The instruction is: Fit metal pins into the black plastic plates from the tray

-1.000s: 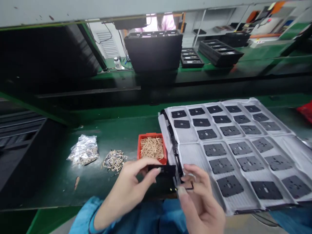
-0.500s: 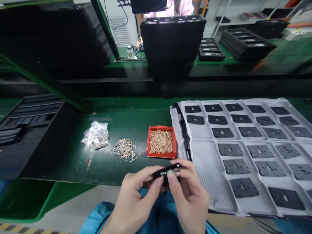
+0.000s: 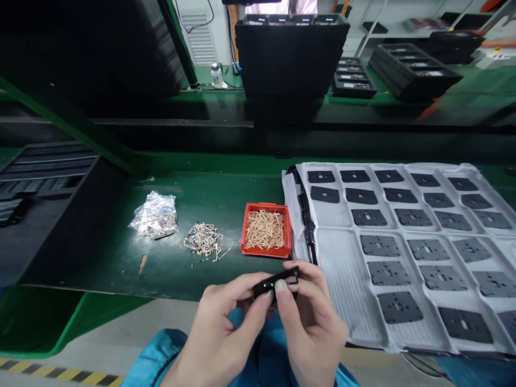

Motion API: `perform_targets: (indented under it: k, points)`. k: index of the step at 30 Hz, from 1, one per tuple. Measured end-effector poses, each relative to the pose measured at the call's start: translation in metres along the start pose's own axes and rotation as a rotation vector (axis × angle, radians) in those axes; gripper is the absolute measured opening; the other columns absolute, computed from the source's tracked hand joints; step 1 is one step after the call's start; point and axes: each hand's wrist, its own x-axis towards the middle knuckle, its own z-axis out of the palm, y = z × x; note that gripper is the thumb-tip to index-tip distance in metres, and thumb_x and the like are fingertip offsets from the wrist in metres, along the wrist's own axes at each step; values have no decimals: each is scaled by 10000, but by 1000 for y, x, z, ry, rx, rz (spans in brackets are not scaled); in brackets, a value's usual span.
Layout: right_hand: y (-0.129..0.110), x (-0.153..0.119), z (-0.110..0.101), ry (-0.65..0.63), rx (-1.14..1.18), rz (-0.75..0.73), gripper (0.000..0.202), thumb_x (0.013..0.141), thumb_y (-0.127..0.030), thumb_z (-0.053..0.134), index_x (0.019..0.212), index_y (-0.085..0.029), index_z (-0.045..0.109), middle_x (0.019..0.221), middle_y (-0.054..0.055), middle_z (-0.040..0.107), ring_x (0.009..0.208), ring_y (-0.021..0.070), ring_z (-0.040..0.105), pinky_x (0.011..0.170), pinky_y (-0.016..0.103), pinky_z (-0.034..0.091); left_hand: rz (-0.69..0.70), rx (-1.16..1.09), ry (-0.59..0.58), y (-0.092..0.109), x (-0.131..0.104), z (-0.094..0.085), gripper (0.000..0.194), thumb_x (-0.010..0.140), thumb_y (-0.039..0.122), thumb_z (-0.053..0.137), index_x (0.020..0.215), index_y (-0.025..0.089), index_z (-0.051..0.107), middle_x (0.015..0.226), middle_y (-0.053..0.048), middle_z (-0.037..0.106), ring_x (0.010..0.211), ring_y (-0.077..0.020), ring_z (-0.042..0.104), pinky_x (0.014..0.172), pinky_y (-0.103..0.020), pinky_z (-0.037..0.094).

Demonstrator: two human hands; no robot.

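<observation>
Both hands hold one small black plate (image 3: 261,288) in front of my body, tilted with its narrow edge facing up. My left hand (image 3: 226,325) pinches its left end between thumb and fingers. At the other end, my right hand (image 3: 310,320) grips the plate, its thumb pressed on the edge. A thin bent metal piece (image 3: 295,280) shows by the right fingertips, and small bright metal spots lie on the edge. Just beyond the hands sits a red tray (image 3: 244,250) of brass-coloured bent pins (image 3: 265,229). The plate's underside is hidden by my fingers.
Left of the tray lie a loose pile of metal pins (image 3: 202,239) and a clear plastic bag (image 3: 156,215) of parts. At right, a white compartment tray (image 3: 336,279) carries several black plates. A green bin (image 3: 72,328) stands below the bench's left edge. Black boxes (image 3: 290,59) stand opposite.
The view has shifted slightly. Both hands keep their grip on the black plate, which is turned a little, and the metal on its edge looks smaller than before.
</observation>
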Motion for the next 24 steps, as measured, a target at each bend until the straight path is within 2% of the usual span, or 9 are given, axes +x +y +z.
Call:
perform_targets:
  k: [6, 11, 14, 17, 20, 22, 24]
  points:
    - [-2, -3, -7, -22, -91, -105, 156, 963, -105, 660, 970, -249, 719, 1206, 27, 666, 1151, 116, 697, 931, 201, 595, 0, 90, 13, 3, -6, -2, 236, 961, 206, 704, 1138, 281, 839, 966, 7, 874, 760, -134, 822, 700, -109, 636]
    - [-3, -7, -9, 2, -170, -188, 176, 944, -73, 659, 976, -235, 720, 1186, 37, 658, 1124, 138, 690, 902, 246, 586, 72, 172, 74, 2, -6, 4, 224, 1016, 237, 627, 1056, 279, 844, 645, 65, 768, 433, -69, 638, 597, -96, 592]
    - [-2, -7, -6, 50, -223, -284, 187, 924, -55, 679, 999, -216, 736, 1180, 57, 665, 1083, 165, 692, 881, 296, 587, 102, 176, 112, 1, -5, 12, 233, 1023, 184, 590, 1001, 264, 808, 685, 79, 771, 487, -62, 682, 566, -77, 551]
    - [2, -5, -6, 95, -273, -364, 274, 889, -49, 726, 1116, -200, 730, 1219, 85, 686, 1072, 193, 690, 856, 332, 598, 103, 215, 171, -1, -5, 17, 233, 1039, 190, 549, 944, 240, 756, 657, 77, 738, 522, -81, 703, 546, -105, 532]
    - [9, -1, -13, 172, -200, -286, 378, 873, -60, 757, 1214, -208, 685, 1180, 80, 722, 1073, 197, 705, 888, 337, 598, 83, 244, 231, -3, -7, 17, 244, 1054, 225, 523, 892, 232, 705, 555, 83, 644, 447, -90, 620, 487, -139, 484]
    - [12, 0, -20, 112, -138, -188, 280, 922, -85, 712, 1163, -227, 693, 1127, 67, 738, 1059, 182, 717, 882, 306, 602, 68, 219, 228, -3, -7, 16, 256, 1061, 233, 507, 870, 231, 677, 524, 85, 607, 420, -89, 573, 465, -150, 453]
    - [13, 1, -26, -9, -89, -114, 169, 972, -112, 650, 1069, -235, 712, 1051, 58, 750, 984, 166, 731, 815, 266, 609, 59, 185, 211, -3, -7, 16, 280, 1067, 245, 494, 838, 225, 654, 512, 79, 592, 416, -87, 552, 461, -155, 434]
